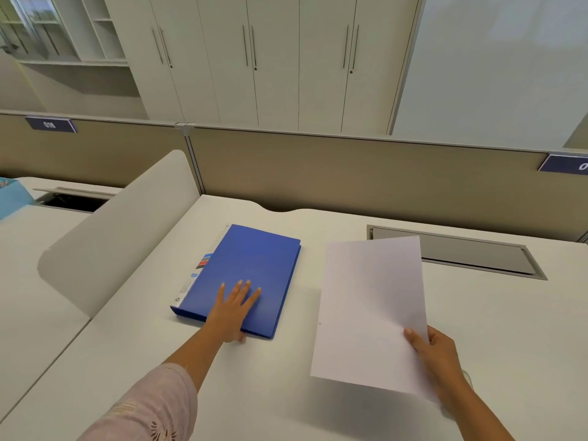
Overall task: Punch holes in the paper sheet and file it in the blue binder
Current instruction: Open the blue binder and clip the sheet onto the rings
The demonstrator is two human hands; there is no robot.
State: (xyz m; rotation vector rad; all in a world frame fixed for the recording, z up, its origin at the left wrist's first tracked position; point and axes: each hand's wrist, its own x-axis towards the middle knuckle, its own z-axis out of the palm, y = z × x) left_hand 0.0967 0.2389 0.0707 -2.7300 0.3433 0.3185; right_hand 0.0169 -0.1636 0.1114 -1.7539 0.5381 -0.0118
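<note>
Your left hand (234,308) lay flat on the closed binder (254,259), fingers (238,291) straight and spread, palm at its near edge. The binder sat toward the back left of the counter (286,393) (labelled spine facing left), near the white divider (111,237). Your right hand (436,354) pinched the sheet (366,313) at its lower right edge, thumb on top, fingers curled behind. The sheet was held tilted above the counter, right of the binder and apart from it. A grey hatch (455,253) lay near the back right edge.
</note>
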